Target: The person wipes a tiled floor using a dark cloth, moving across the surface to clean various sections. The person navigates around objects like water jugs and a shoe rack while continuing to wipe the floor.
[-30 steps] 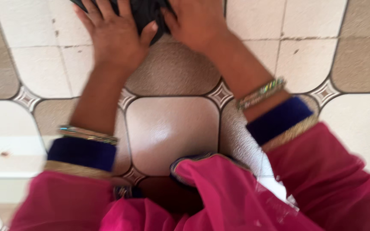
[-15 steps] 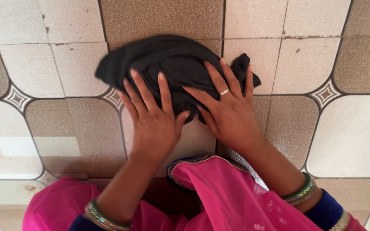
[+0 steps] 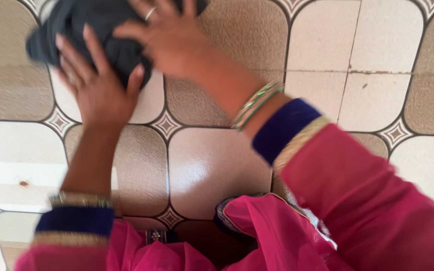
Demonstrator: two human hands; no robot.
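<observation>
Floor of glazed tiles (image 3: 217,165), beige and cream, rounded-square panels set off by dark grout lines with small white diamond insets at the corners; surface shiny toward 6 o'clock, a rust-coloured speck at 9 o'clock, small chips at 2 o'clock. No packages, labels or signs in sight. Dark cloth (image 3: 101,25), bunched and crumpled, lies on the floor at 11 o'clock, partly cut off by the top edge. Left hand (image 3: 99,85) flat on the near edge of the cloth, fingers spread and pressing down, thumb out to the side. Right hand (image 3: 172,37) reaches across from 3 o'clock onto the top of the cloth, fingers splayed, a ring on one finger; blurred, so whether it pinches the fabric or only presses I cannot tell. Bangles (image 3: 257,103) on the right wrist, another set at the left wrist. Pink garment (image 3: 377,211) with blue-and-gold cuffs fills 5 to 7 o'clock.
</observation>
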